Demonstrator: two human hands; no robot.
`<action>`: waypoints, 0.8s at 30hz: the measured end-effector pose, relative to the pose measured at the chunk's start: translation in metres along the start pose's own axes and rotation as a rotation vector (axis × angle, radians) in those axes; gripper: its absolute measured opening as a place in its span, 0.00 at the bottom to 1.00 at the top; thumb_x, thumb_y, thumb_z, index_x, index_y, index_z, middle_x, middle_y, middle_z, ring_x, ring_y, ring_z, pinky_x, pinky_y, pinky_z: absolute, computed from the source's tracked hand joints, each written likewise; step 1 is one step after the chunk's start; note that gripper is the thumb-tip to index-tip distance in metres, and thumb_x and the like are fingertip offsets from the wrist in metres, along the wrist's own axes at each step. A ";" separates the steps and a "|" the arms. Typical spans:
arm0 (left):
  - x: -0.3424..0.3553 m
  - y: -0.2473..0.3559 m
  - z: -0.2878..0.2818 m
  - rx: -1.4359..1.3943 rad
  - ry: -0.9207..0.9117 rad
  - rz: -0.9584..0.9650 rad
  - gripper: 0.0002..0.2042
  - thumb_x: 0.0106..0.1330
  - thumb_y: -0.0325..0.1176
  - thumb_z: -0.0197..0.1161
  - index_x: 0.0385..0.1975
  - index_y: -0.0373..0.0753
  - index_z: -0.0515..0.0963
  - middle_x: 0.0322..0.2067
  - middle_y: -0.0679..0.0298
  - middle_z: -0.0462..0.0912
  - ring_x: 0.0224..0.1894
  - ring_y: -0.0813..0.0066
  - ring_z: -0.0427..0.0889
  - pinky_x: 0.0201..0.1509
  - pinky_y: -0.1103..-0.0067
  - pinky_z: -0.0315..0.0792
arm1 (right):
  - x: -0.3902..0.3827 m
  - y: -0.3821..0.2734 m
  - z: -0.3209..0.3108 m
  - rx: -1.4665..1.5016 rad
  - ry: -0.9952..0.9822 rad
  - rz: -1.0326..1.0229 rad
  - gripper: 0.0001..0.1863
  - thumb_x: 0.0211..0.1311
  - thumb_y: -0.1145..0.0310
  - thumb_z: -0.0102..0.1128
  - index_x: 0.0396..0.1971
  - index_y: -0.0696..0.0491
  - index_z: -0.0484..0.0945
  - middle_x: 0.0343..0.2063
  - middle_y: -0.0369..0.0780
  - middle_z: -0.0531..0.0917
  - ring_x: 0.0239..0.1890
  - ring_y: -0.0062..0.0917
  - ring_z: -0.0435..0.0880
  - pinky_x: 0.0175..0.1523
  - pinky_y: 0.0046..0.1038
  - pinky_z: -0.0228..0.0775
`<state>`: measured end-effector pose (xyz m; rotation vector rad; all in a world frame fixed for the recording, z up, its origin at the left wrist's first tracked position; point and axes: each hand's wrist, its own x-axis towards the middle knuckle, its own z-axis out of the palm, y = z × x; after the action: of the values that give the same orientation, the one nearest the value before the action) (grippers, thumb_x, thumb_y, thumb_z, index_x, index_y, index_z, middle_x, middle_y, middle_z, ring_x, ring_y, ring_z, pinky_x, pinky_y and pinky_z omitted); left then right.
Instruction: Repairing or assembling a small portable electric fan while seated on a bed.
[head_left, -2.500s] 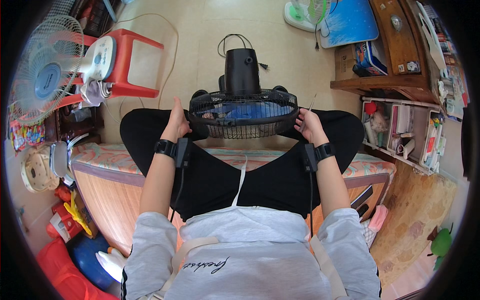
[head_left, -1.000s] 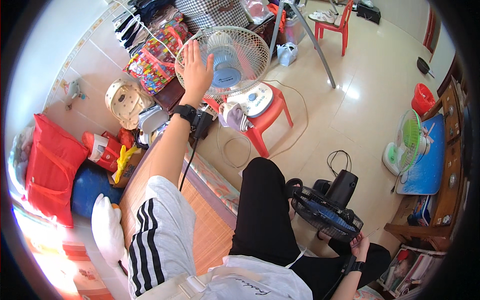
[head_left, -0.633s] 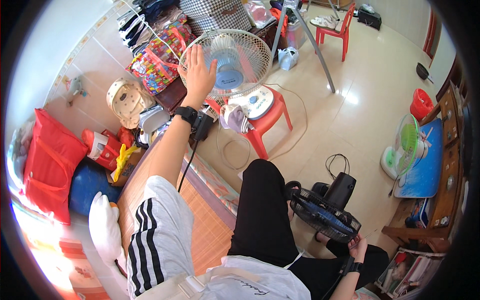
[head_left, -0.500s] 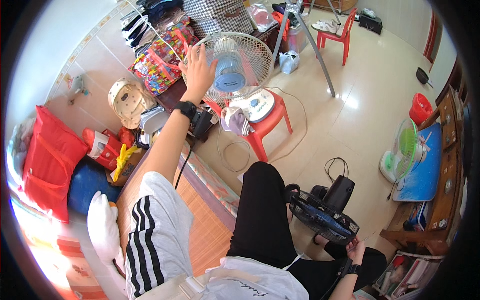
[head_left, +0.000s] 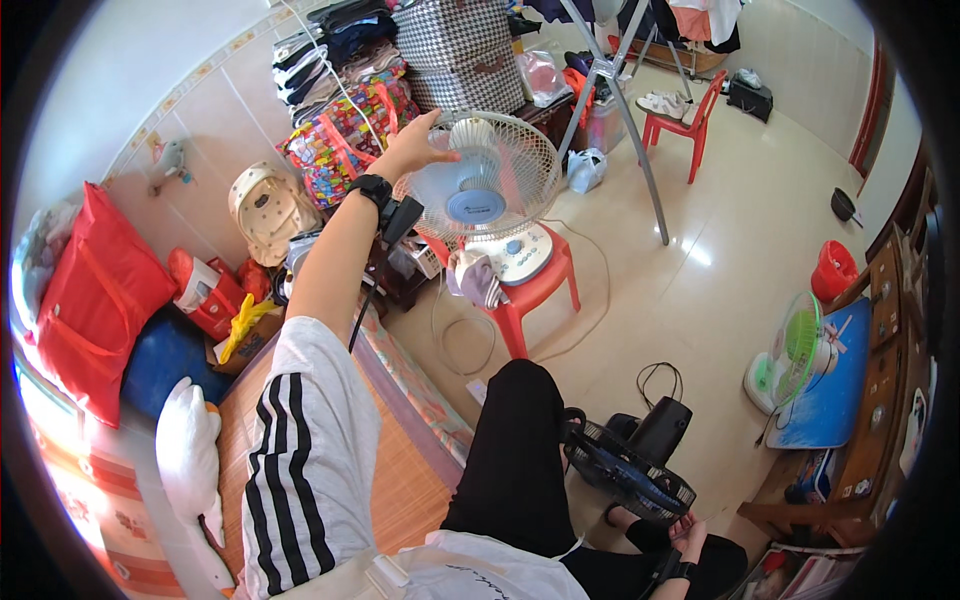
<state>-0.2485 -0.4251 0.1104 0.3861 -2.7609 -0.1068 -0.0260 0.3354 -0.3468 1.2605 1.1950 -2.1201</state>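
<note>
A white desk fan (head_left: 520, 165) with a round wire cage and pale blue hub stands on a red plastic chair (head_left: 545, 285). My left hand (head_left: 412, 150) is at the upper left of its cage, thumb and fingers apart. Whether its fingertips press on the wires I cannot tell. Down by my legs, a black fan (head_left: 640, 455) is tilted over, its cage towards me. My right hand (head_left: 687, 535) is at the near edge of that cage, fingers closed on its rim. A white-and-lilac cloth (head_left: 475, 278) hangs by the white fan's base.
Behind the white fan are a colourful bag (head_left: 335, 150) and a checked storage box (head_left: 455, 55). Grey metal legs (head_left: 640, 150) stand beyond the chair. A green-and-white fan (head_left: 795, 350) is at the right. A cable (head_left: 600, 300) loops over the floor.
My left hand has moved up along the white fan's cage, its fingers less upright than before. The view has shifted, so the room sits lower. My right hand stays at the black fan.
</note>
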 end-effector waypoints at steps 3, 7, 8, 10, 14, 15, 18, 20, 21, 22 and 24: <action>0.005 -0.002 -0.001 -0.035 -0.049 -0.024 0.48 0.40 0.58 0.72 0.62 0.42 0.60 0.62 0.58 0.63 0.63 0.61 0.64 0.59 0.54 0.55 | -0.003 -0.001 0.005 0.003 0.024 -0.013 0.12 0.63 0.64 0.40 0.38 0.49 0.74 0.33 0.32 0.79 0.36 0.24 0.77 0.40 0.27 0.66; 0.008 -0.004 0.006 -0.027 0.035 0.005 0.47 0.39 0.57 0.73 0.60 0.42 0.63 0.60 0.59 0.66 0.61 0.62 0.65 0.58 0.56 0.57 | -0.003 -0.001 0.005 0.019 0.055 -0.012 0.12 0.63 0.63 0.41 0.38 0.49 0.74 0.34 0.32 0.79 0.36 0.24 0.77 0.39 0.27 0.66; 0.007 -0.005 0.010 0.034 0.137 0.041 0.46 0.39 0.57 0.73 0.60 0.41 0.64 0.59 0.59 0.67 0.61 0.62 0.66 0.57 0.57 0.57 | -0.003 -0.001 0.005 0.007 0.069 -0.009 0.12 0.63 0.63 0.41 0.38 0.49 0.74 0.34 0.32 0.79 0.36 0.24 0.77 0.39 0.27 0.66; 0.009 -0.014 0.012 -0.032 0.119 0.058 0.46 0.39 0.57 0.73 0.59 0.41 0.64 0.58 0.59 0.68 0.61 0.62 0.66 0.57 0.57 0.57 | -0.004 -0.003 0.009 -0.010 0.078 -0.004 0.12 0.62 0.63 0.42 0.38 0.49 0.74 0.33 0.32 0.79 0.36 0.24 0.77 0.39 0.27 0.66; 0.010 -0.013 0.010 -0.195 0.021 0.010 0.42 0.41 0.56 0.72 0.57 0.40 0.67 0.58 0.60 0.68 0.62 0.63 0.64 0.57 0.59 0.57 | 0.002 -0.002 0.002 0.009 0.058 0.010 0.11 0.62 0.63 0.42 0.37 0.48 0.74 0.29 0.31 0.78 0.32 0.23 0.75 0.35 0.27 0.65; 0.008 -0.009 0.011 -0.195 0.024 0.008 0.42 0.41 0.56 0.72 0.57 0.40 0.67 0.58 0.60 0.68 0.62 0.63 0.64 0.57 0.59 0.57 | 0.005 -0.001 -0.001 0.001 0.036 0.006 0.11 0.62 0.62 0.44 0.37 0.48 0.74 0.30 0.31 0.79 0.34 0.24 0.77 0.38 0.27 0.65; -0.003 0.007 0.015 -0.181 0.286 0.016 0.35 0.44 0.52 0.71 0.51 0.41 0.71 0.53 0.62 0.71 0.57 0.63 0.68 0.57 0.62 0.56 | 0.012 0.001 -0.008 -0.019 0.048 0.004 0.12 0.62 0.61 0.44 0.38 0.48 0.74 0.30 0.31 0.79 0.34 0.23 0.76 0.36 0.27 0.65; -0.019 0.027 0.006 0.086 0.538 0.155 0.29 0.49 0.48 0.69 0.50 0.41 0.71 0.46 0.60 0.74 0.52 0.62 0.71 0.57 0.65 0.59 | 0.013 0.002 -0.010 -0.015 0.050 -0.001 0.13 0.62 0.61 0.43 0.39 0.49 0.74 0.31 0.31 0.79 0.34 0.24 0.76 0.36 0.28 0.65; -0.024 0.031 0.003 0.058 0.554 0.202 0.22 0.50 0.44 0.68 0.44 0.42 0.74 0.40 0.63 0.74 0.49 0.64 0.71 0.55 0.65 0.58 | 0.013 0.002 -0.009 -0.011 0.048 -0.004 0.13 0.62 0.61 0.42 0.39 0.49 0.74 0.32 0.32 0.79 0.34 0.24 0.76 0.36 0.28 0.65; -0.028 0.032 0.005 0.057 0.555 0.199 0.22 0.50 0.44 0.68 0.44 0.42 0.74 0.40 0.63 0.74 0.49 0.64 0.71 0.55 0.65 0.58 | 0.012 0.002 -0.010 -0.014 0.047 -0.006 0.13 0.62 0.61 0.42 0.39 0.49 0.74 0.32 0.32 0.79 0.34 0.24 0.76 0.36 0.28 0.65; -0.034 0.034 0.008 0.065 0.453 0.269 0.19 0.51 0.42 0.67 0.40 0.42 0.76 0.42 0.63 0.75 0.50 0.64 0.71 0.54 0.65 0.58 | 0.012 0.003 -0.009 -0.025 0.080 -0.027 0.15 0.62 0.61 0.39 0.41 0.49 0.73 0.34 0.32 0.79 0.35 0.25 0.77 0.37 0.28 0.65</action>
<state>-0.2296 -0.3833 0.0957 0.0405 -2.3422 0.1235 -0.0253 0.3425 -0.3605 1.3370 1.2744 -2.0842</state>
